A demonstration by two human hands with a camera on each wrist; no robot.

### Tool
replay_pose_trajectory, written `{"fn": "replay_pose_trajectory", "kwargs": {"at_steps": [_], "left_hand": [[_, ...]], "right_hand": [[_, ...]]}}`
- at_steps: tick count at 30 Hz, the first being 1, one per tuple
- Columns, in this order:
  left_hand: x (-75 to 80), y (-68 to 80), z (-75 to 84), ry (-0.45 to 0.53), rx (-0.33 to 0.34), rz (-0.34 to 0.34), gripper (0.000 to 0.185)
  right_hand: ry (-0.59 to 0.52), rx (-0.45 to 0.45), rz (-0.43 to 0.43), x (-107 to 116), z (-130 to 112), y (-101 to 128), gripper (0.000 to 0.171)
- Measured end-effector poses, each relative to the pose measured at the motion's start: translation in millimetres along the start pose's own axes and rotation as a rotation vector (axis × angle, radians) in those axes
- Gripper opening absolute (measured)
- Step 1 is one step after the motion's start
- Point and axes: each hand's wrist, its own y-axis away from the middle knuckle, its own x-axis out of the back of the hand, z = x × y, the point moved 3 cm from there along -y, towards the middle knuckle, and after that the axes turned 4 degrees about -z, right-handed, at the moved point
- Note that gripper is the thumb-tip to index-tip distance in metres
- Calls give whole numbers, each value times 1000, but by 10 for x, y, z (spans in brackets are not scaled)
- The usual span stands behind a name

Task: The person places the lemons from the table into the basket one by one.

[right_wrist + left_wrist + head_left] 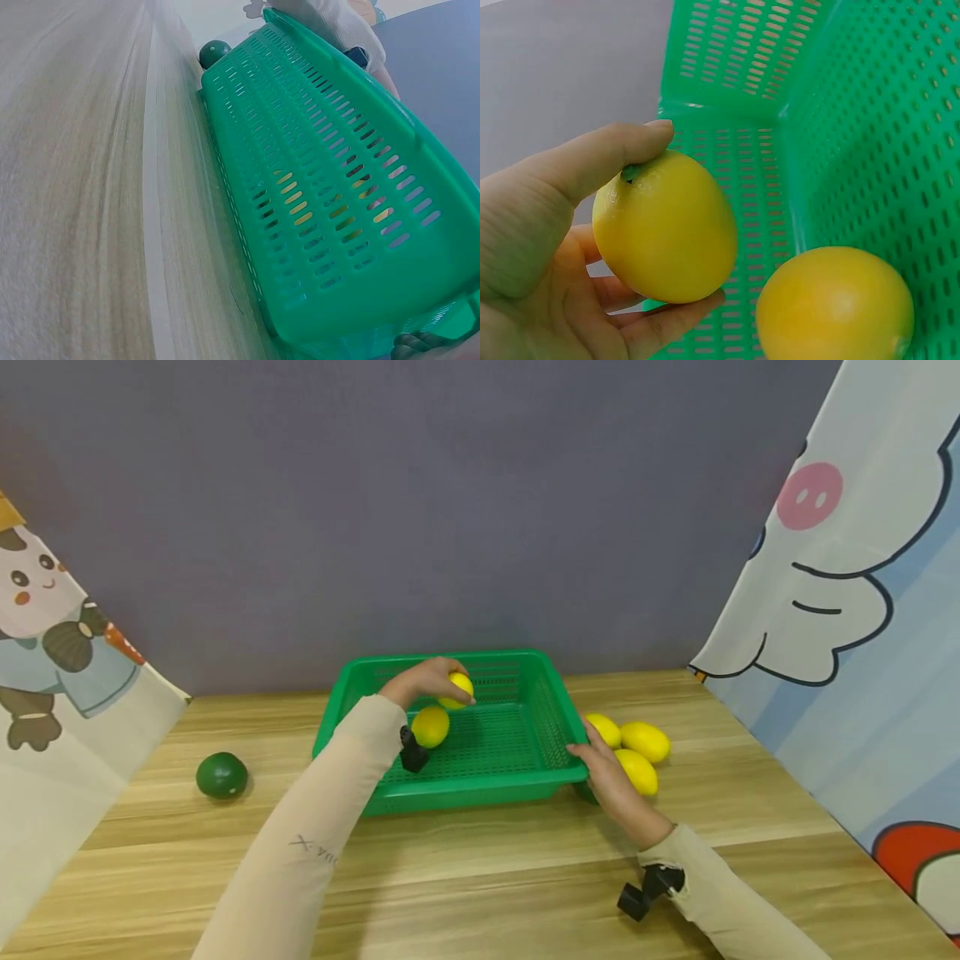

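Yellow and rounded, a green-stemmed fruit [671,232] is pinched between the thumb and fingers of the left hand [422,680], its stem [630,173] just beside the thumb, inside a green, perforated, rectangular plastic basket [480,790]. Near it, a second round yellow fruit [431,727] is contained; the basket's right rim is gripped by the right hand [609,778].

A green basket [480,783] with little holes sits open side up. Inside, toward 9 o'clock, lies a round yellow fruit [431,727]. At its 1 o'clock, a second yellow fruit [667,232] is held up.
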Motion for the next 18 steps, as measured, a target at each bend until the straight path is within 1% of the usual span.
{"fn": "replay_pose_trajectory", "kwargs": {"at_steps": [1,4,8,12,14,18], "left_hand": [[-20,-13,7,-12,-5,-5,65],[-86,-54,-1,4,-7,-38,66],[-168,-107,-66,50,28,-90,67],[-229,-135,-77,55,37,-125,68],[-260,-153,-65,44,23,-140,68],[-330,-196,-65,-13,4,-169,67]], "right_hand": [[-2,3,-2,-4,2,-2,65],[-4,8,-4,-10,9,-7,65],[0,10,-8,-11,15,-8,65],[0,5,-9,-4,15,-5,65],[-4,2,-5,0,14,-3,65],[-8,-7,-3,7,18,-4,65]]}}
